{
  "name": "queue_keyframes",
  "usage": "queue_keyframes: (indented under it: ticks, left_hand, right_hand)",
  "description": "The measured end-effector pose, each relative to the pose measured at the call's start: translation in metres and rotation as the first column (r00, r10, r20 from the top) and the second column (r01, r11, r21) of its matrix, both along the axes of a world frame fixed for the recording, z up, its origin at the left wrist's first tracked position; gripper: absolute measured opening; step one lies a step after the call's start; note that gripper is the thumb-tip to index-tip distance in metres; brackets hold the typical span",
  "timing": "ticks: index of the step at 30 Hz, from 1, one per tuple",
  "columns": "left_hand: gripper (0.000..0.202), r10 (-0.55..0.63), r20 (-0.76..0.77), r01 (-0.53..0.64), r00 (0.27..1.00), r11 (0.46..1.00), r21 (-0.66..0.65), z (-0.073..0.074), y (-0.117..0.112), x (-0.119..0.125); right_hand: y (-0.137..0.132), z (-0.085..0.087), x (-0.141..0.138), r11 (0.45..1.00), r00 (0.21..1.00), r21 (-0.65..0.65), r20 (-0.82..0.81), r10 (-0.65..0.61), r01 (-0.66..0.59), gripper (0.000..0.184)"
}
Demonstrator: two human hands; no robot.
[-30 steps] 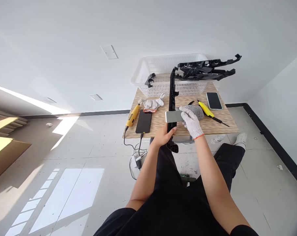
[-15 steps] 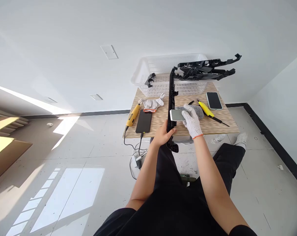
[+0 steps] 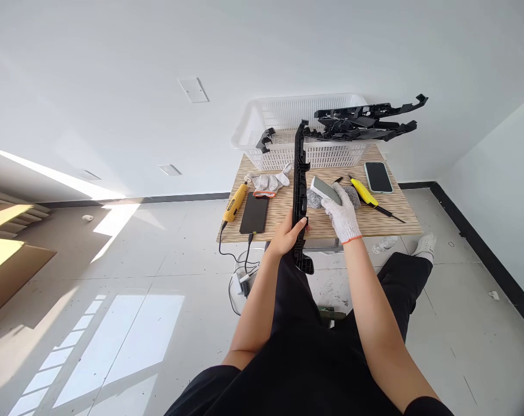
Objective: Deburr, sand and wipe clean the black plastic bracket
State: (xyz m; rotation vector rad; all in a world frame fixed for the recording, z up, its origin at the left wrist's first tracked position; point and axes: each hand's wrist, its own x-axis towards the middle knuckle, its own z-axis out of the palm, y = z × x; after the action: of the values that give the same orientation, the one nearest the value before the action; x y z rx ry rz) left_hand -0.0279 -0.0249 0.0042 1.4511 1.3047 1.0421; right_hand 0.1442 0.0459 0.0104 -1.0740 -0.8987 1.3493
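Note:
My bare left hand [image 3: 286,236] is closed around the lower part of a long black plastic trim piece [image 3: 300,173], which stretches from above my knee up to the basket. The piece has clips and ribs along its side. In a white knit glove with an orange cuff, my right hand [image 3: 342,216] grips a flat white block [image 3: 326,189] with a grey face. A gap separates the block from the trim piece. Behind the gloved hand lies a grey cloth [image 3: 314,199], partly hidden.
On the wooden table [image 3: 279,222] lie a yellow corded tool [image 3: 235,202], a black phone [image 3: 253,214], a spare glove [image 3: 268,184], a yellow-handled tool [image 3: 363,190] and a light-framed phone [image 3: 378,177]. Behind them, a white basket [image 3: 283,157] holds several black plastic parts [image 3: 361,122]. Cables hang off the left edge.
The block has moved away from the trim piece to the right and turned to a slant. My left hand has shifted the trim piece slightly left and tilted it.

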Motion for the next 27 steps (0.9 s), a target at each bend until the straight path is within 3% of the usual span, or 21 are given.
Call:
queue_keyframes:
  ticks: [3,8,13,20,23,27]
  left_hand:
    - [0.035,0.012,0.078,-0.01,0.997,1.0,-0.025,-0.003,0.002,0.001]
    - [0.038,0.02,0.086,-0.019,0.996,1.0,-0.018,-0.007,0.005,-0.001]
    - [0.042,0.019,0.131,-0.016,0.991,1.0,-0.019,-0.011,0.007,-0.002]
    - [0.045,0.039,-0.029,-0.038,0.999,0.999,0.029,-0.01,0.007,-0.002]
    - [0.047,0.023,-0.126,-0.015,0.992,0.998,0.06,-0.008,0.005,-0.003]
    - [0.047,0.036,-0.239,-0.01,0.97,0.994,0.107,-0.009,0.004,-0.003]
  right_hand:
    - [0.0,-0.001,0.0,0.997,0.995,0.002,-0.055,0.081,-0.081,0.072]
    - [-0.006,0.001,-0.001,0.988,0.992,-0.081,-0.002,0.129,-0.129,0.045]
    - [-0.011,0.006,-0.004,0.975,0.979,-0.102,0.024,0.201,-0.198,0.045]
    - [-0.012,0.008,-0.004,0.945,0.947,-0.109,0.062,0.316,-0.308,0.047]
    - [-0.011,0.009,-0.006,0.96,0.961,-0.117,0.08,0.264,-0.254,0.049]
    - [-0.012,0.01,-0.008,0.99,0.976,-0.028,0.162,0.143,-0.14,0.048]
